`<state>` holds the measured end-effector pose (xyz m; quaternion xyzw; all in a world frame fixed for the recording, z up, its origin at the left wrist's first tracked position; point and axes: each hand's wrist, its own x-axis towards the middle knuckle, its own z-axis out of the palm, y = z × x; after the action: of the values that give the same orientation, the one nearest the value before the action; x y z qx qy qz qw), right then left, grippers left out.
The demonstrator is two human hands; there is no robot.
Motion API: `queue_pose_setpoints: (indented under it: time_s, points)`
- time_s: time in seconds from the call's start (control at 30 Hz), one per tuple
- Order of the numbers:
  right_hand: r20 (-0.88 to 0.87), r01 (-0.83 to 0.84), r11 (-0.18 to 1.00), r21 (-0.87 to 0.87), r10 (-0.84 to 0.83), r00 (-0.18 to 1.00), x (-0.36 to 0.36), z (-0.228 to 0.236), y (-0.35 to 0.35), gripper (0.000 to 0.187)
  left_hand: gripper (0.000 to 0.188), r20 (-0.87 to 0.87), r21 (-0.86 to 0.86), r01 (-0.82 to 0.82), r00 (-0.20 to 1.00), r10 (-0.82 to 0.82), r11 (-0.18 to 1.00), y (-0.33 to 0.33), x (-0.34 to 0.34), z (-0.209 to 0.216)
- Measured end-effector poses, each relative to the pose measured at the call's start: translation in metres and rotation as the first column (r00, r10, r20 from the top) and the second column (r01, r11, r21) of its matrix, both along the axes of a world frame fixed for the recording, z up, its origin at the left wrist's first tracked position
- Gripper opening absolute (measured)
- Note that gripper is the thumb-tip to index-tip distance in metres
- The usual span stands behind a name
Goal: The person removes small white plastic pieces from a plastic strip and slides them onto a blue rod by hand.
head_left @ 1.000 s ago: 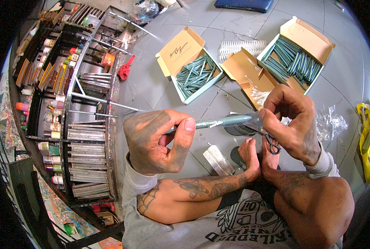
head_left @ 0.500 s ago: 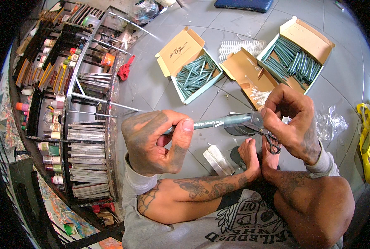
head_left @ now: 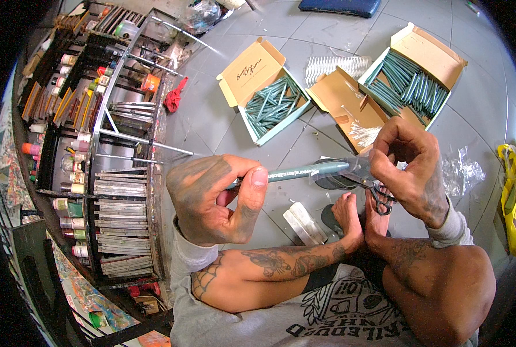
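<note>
My left hand (head_left: pixel 214 199) is closed in a pinch on the rear part of a dark green pen (head_left: pixel 321 168), held level above the floor with its other end pointing right. White lettering runs along its barrel. A clear plastic sleeve (head_left: pixel 359 168) surrounds the pen's right end. My right hand (head_left: pixel 405 170) pinches the sleeve's far edge between thumb and fingers. Below that hand, scissors with black handles (head_left: pixel 380 199) show beside my bare feet (head_left: pixel 348 213). Whether they touch anything is hard to tell.
Two open cardboard boxes (head_left: pixel 258 140) (head_left: pixel 437 118) hold many green pens. Another cardboard piece (head_left: pixel 341 98) carries white cotton-bud-like sticks (head_left: pixel 363 134). Crumpled clear plastic (head_left: pixel 461 173) and a yellow bag (head_left: pixel 515 202) lie right. A crowded shelf rack (head_left: pixel 90 173) stands left.
My right hand has shifted slightly right and up. The pen's lettering now faces differently, and the clear sleeve covers less of the barrel or looks shifted right. My left hand has edged slightly left.
</note>
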<state>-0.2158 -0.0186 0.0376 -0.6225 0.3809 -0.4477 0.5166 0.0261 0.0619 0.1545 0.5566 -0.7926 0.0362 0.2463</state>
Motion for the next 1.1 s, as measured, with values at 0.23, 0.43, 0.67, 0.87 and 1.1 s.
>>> queue_pose_setpoints:
  time_s: [0.23,0.43,0.67,0.87,1.1]
  points:
    - [0.001,0.040,0.999,-0.016,-0.040,0.999,-0.001,-0.006,-0.003,0.014,0.023,0.023,0.000,-0.043,0.999,0.043,0.999,0.003,-0.003,0.002]
    - [-0.023,0.052,0.998,-0.023,-0.053,0.998,-0.004,-0.009,-0.005,0.014,0.022,0.014,0.009,-0.042,0.999,0.042,0.999,0.001,-0.002,0.001]
    - [-0.041,0.058,0.998,-0.038,-0.059,0.997,-0.006,-0.013,-0.006,0.014,0.009,0.035,-0.046,0.079,0.996,-0.077,0.996,-0.003,0.001,0.003]
    - [-0.043,0.067,0.998,-0.019,-0.068,0.997,-0.007,-0.014,-0.007,0.014,0.009,0.038,-0.044,0.083,0.996,-0.081,0.996,-0.003,0.003,0.001]
    - [-0.264,0.060,0.998,-0.028,-0.065,0.962,-0.017,-0.019,-0.015,0.015,0.009,0.039,-0.010,0.054,0.998,-0.053,0.999,-0.003,0.002,0.003]
